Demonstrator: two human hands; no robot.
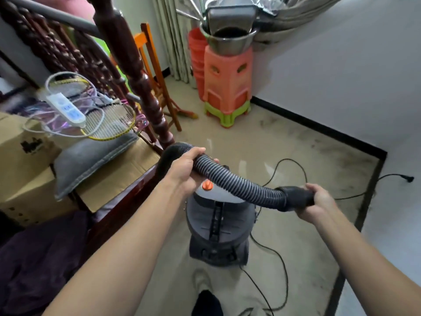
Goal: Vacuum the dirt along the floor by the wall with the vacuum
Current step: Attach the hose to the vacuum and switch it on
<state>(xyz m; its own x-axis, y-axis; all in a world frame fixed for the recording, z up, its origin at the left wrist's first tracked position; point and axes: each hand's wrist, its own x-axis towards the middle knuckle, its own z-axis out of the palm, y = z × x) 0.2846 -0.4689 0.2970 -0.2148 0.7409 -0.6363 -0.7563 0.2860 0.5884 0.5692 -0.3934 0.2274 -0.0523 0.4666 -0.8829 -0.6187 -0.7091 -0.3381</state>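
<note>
A grey canister vacuum (218, 229) with an orange button stands on the beige floor right below my hands. Its ribbed black hose (237, 181) arcs across in front of me. My left hand (184, 167) grips the hose near its upper left bend. Around the smooth black cuff at the hose's right end, my right hand (316, 199) is closed. Dark dirt (341, 156) streaks the floor along the black skirting of the white wall on the right.
The vacuum's black cable (287, 169) loops over the floor, its plug (409, 179) lying by the wall. Stacked orange and green plastic stools (227, 87) with metal basins stand at the back. A dark wooden bed frame (136, 71) with boxes, a cushion and rackets fills the left.
</note>
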